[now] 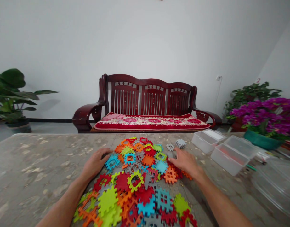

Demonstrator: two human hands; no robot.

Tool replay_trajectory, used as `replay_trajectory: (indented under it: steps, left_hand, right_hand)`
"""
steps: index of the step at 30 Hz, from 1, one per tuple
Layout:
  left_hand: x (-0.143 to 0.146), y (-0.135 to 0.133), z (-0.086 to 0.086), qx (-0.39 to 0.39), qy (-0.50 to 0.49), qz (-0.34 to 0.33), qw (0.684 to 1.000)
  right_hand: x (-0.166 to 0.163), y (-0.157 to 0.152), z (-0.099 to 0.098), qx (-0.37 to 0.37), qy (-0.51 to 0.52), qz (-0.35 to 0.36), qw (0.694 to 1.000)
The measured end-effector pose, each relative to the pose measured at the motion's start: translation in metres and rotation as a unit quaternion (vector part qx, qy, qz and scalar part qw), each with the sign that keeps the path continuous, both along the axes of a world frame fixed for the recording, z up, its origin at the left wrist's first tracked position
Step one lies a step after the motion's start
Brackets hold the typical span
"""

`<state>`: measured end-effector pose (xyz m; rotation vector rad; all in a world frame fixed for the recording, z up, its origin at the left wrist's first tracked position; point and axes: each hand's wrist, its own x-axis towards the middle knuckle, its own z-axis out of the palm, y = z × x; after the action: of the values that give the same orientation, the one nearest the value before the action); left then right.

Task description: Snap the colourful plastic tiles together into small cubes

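A heap of notched plastic building tiles [148, 160] in red, orange, lime, blue and grey spreads over the table between my arms. My left hand [96, 161] rests at the heap's left edge, empty, with its fingers apart beside a blue tile [112, 162]. On the right, my right hand [185, 160] reaches in with thumb and forefinger spread. A grey tile [170, 154] lies by those fingertips; whether they touch it I cannot tell. Just beyond that hand sit a small stack of grey tiles [180, 143] and a single grey tile [169, 147].
Two clear plastic boxes [226, 159] with lids stand on the table's right, beside a teal pot of purple flowers [265, 138]. A transparent container [277, 186] is at the right edge. Behind the table [29, 176] stands a wooden bench [147, 94]; a potted plant [14, 94] is left.
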<state>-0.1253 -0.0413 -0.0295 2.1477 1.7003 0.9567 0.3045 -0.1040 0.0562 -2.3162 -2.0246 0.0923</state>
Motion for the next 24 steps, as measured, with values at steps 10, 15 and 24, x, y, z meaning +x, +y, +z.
replay_trajectory:
  steps: [10,15,24]
  left_hand:
    - [0.002,-0.002,0.003,0.000,-0.001,0.001,1.000]
    - [0.001,-0.001,0.001,-0.005,-0.003,0.004,1.000]
    - [0.002,-0.003,0.003,-0.002,-0.006,0.000,1.000]
  right_hand:
    - [0.004,0.006,-0.006,0.019,-0.021,-0.001,1.000]
    - [0.020,0.025,-0.001,0.065,0.016,-0.015,0.998]
    - [0.019,0.057,-0.009,0.041,-0.035,0.007,0.999]
